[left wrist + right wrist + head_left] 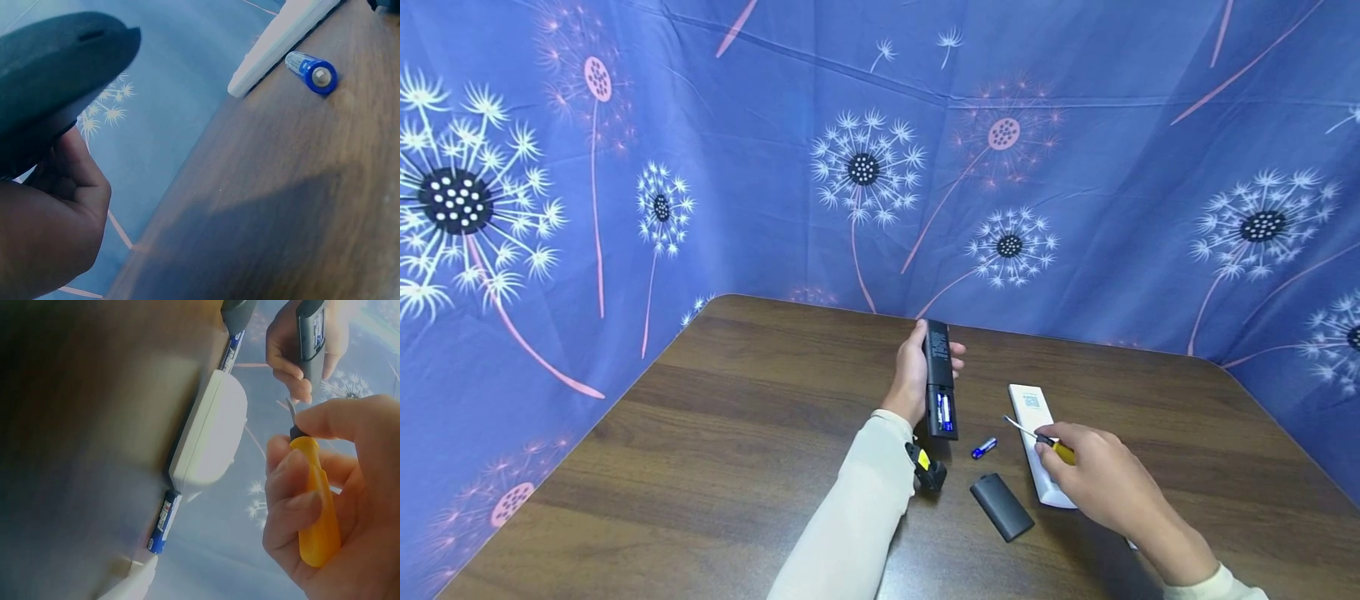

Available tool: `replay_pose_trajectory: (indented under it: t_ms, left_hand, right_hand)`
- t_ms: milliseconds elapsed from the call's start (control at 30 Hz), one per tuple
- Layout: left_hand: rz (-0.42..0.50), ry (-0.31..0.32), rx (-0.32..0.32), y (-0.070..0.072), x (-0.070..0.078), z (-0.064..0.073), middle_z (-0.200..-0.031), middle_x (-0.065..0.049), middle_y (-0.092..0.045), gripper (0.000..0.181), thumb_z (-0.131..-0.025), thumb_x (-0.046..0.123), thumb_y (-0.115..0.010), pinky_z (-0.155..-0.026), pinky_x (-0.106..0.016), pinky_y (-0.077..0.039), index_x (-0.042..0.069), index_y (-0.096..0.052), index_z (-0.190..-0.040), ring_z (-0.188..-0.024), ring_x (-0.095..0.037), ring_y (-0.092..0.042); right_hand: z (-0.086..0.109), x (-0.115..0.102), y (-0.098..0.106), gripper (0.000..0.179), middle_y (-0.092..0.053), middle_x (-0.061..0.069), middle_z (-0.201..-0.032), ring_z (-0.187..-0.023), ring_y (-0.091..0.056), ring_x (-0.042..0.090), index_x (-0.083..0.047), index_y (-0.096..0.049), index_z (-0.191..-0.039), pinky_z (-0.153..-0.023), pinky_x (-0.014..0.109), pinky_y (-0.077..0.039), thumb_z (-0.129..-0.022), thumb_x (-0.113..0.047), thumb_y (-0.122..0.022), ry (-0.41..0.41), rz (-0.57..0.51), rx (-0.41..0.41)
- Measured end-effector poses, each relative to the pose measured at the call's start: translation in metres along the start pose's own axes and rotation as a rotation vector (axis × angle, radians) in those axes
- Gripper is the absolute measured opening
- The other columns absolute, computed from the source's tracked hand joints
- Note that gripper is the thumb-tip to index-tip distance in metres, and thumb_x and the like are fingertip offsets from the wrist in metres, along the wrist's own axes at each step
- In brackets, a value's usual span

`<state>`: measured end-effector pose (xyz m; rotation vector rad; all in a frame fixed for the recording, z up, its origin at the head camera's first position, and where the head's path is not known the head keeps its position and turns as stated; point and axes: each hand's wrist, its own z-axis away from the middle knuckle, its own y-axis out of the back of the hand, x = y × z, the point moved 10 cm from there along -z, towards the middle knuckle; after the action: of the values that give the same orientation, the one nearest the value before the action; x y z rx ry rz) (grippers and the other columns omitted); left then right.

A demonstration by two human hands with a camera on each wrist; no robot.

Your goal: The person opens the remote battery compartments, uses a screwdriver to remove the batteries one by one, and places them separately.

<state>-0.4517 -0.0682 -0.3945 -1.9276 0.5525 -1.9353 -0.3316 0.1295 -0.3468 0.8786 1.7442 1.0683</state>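
My left hand [910,375] grips a black remote control [938,354], raised over the table with its back towards me. Its battery compartment is uncovered, and blue-and-white batteries [943,412] lie inside. In my right hand [1108,479] is a screwdriver with a yellow handle [317,519]; the fingers curl round the handle and the thumb lies near its black collar. The screwdriver's metal shaft [1021,427] points towards the black remote, apart from it. Beneath the right hand, a white remote control [1032,407] lies on the table, partly hidden.
A loose blue battery [984,448] lies between the two remotes. Nearer me is a black battery cover [1002,507]. The right wrist view shows another battery [164,522] beside the white remote and a white piece [134,584] at the bottom. A patterned blue cloth [760,167] hangs behind the wooden table [700,467].
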Motion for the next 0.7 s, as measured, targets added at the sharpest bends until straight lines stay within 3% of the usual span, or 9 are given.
replay_pose_trajectory:
  t_ms: [367, 567, 700]
  left_hand:
    - [-0.029, 0.017, -0.018, -0.002, -0.001, 0.002, -0.097, -0.011, -0.073, 0.057, -0.106, 0.047, -0.033, -0.083, -0.044, -0.054, 0.003, -0.053, -0.134, -0.073, -0.017, -0.068]
    - [-0.032, 0.026, -0.034, -0.004, -0.003, 0.002, -0.096, -0.011, -0.074, 0.057, -0.105, 0.049, -0.034, -0.074, -0.036, -0.053, 0.004, -0.059, -0.128, -0.069, -0.017, -0.068]
    - [-0.018, 0.025, -0.043, -0.005, -0.003, 0.001, -0.097, -0.012, -0.074, 0.056, -0.105, 0.050, -0.035, -0.067, -0.031, -0.052, 0.005, -0.058, -0.130, -0.068, -0.016, -0.067]
  right_hand:
    - [0.003, -0.011, 0.001, 0.022, -0.072, 0.007, -0.107, -0.082, -0.060, 0.018, -0.009, -0.075, -0.112, -0.068, 0.042, -0.049, -0.093, -0.020, -0.070, 0.042, 0.012, 0.016]
    - [0.006, -0.023, 0.008, 0.017, -0.073, -0.004, -0.102, -0.089, -0.065, 0.014, -0.016, -0.078, -0.108, -0.074, 0.044, -0.053, -0.091, -0.018, -0.074, 0.178, -0.011, 0.101]
    - [0.007, -0.027, 0.005, 0.017, -0.072, -0.008, -0.100, -0.083, -0.062, 0.007, -0.019, -0.078, -0.107, -0.070, 0.037, -0.053, -0.090, -0.019, -0.076, 0.209, -0.016, 0.092]
